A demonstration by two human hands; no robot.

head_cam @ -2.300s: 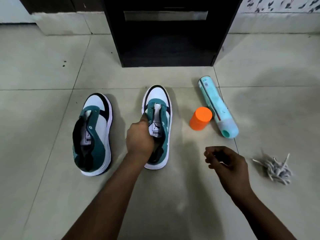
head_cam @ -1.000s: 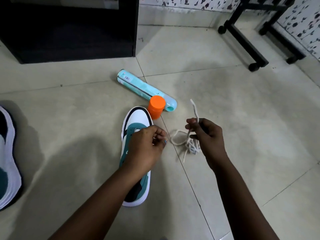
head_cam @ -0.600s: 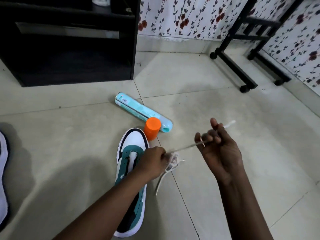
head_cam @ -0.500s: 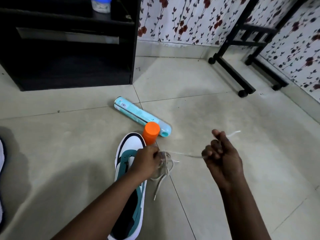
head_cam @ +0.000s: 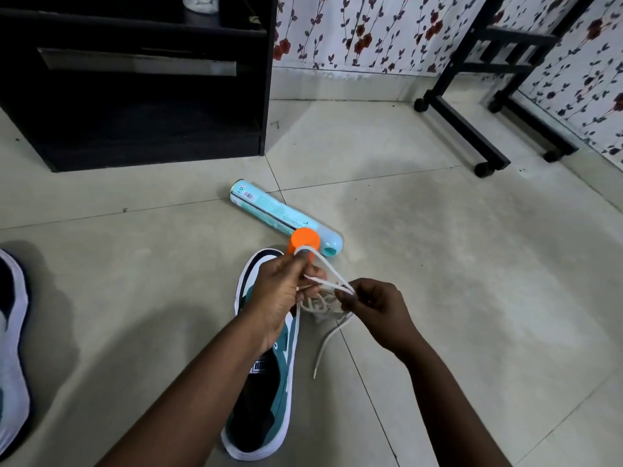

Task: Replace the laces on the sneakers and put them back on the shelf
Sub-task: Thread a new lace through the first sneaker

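Floor (head_cam: 438, 264) of pale tiles fills most of what we see, with flowered wallpaper (head_cam: 371, 32) running along the 12 to 2 o'clock edge. At 11 o'clock stands the black shelf (head_cam: 135, 96), its lower bay open toward us, and at 1 to 2 o'clock a black wheeled frame (head_cam: 472, 136) rests on the tiles.

Near the centre, from 6 o'clock upward, lies a teal, white and black sneaker (head_cam: 266, 399), toe pointing to 12, with no lace through its eyelets as far as we can tell. A second sneaker (head_cam: 13, 348) shows only partly at the 9 o'clock edge, well apart from the first.

Just beyond the first sneaker's toe, a pale blue spray can (head_cam: 269, 210) lies on its side, slanting from 11 to 5 o'clock, and an orange cap (head_cam: 305, 242) stands just beside its nozzle end.

Above the sneaker's front, our left hand (head_cam: 279, 298) pinches a loop of the white lace (head_cam: 323, 274) between thumb and fingers. Our right hand (head_cam: 374, 305), close at its 3 o'clock side, pinches strands of that same lace with curled fingertips. A tangle of lace hangs between the hands, and one loose end (head_cam: 320, 355) trails down toward the floor at 6 o'clock.
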